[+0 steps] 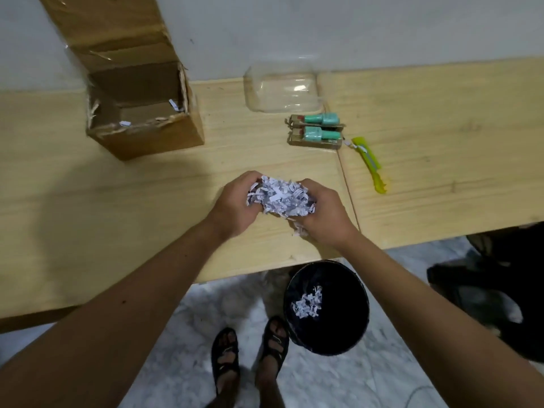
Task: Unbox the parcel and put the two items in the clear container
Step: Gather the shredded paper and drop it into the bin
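Left hand (235,201): fingers curled, cupping one side of a clump of shredded paper (281,197).
Right hand (319,212): fingers curled round the clump's other side; both hands press it between them above the wooden table (147,201).
Cardboard box (138,110): open, at the table's far left; a few paper strips inside.
Two items (316,130): teal bottles in brown packaging, side by side on the table, just in front of the clear container (282,89).
Clear container: empty, near the wall.
Utility knife (369,163): yellow-green, right of the items.
Black bin (325,307): on the floor below the table edge, shredded paper inside.
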Tool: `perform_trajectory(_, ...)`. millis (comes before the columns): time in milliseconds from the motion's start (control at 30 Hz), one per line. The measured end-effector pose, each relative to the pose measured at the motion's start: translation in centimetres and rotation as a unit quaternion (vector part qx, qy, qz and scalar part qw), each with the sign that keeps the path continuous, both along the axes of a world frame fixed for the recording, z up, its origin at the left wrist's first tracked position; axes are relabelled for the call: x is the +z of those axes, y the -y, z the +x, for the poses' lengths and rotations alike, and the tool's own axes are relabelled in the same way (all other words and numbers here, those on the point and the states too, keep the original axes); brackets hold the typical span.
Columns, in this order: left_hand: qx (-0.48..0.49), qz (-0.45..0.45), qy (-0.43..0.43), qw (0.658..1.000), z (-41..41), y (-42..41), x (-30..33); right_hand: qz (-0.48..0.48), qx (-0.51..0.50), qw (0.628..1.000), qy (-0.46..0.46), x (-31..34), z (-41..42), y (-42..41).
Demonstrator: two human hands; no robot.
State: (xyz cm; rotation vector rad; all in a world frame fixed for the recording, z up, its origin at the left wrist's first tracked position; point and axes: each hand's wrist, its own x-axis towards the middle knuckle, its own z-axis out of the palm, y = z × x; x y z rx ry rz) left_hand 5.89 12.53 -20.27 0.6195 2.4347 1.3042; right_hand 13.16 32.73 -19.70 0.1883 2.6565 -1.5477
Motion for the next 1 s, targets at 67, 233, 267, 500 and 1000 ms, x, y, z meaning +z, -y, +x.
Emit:
perform_trajectory(67, -0.032, -0.028, 0.011, 0.999, 1.2, -1.5, 0.3, -0.011, -0.036, 0.999, 0.005, 0.1, 1.8, -1.0)
perform_trajectory(233, -0.071, -0.04, 0.044, 0.996, 5.0, -6.2, 1.0, -0.017, -0.121, 0.992, 0.017, 1.2, 7.2, -4.1)
perform_trajectory(267, -0.077, -0.039, 0.055, 0.995, 5.9, -7.0, 1.2, -0.009, -0.131, 0.991, 0.018, 1.5, 8.5, -4.6)
perform_trajectory(500, -0.161, -0.032, 0.075, 0.984, 13.8, -11.8, 0.6, 0.018, -0.21, 0.976, 0.048, 0.7, 18.8, -8.0)
perform_trajectory(1000, -0.251, -0.094, 0.143, 0.953, 19.5, -13.1, -6.5, 0.043, -0.252, 0.959, 0.121, -6.5, 28.3, -8.7)
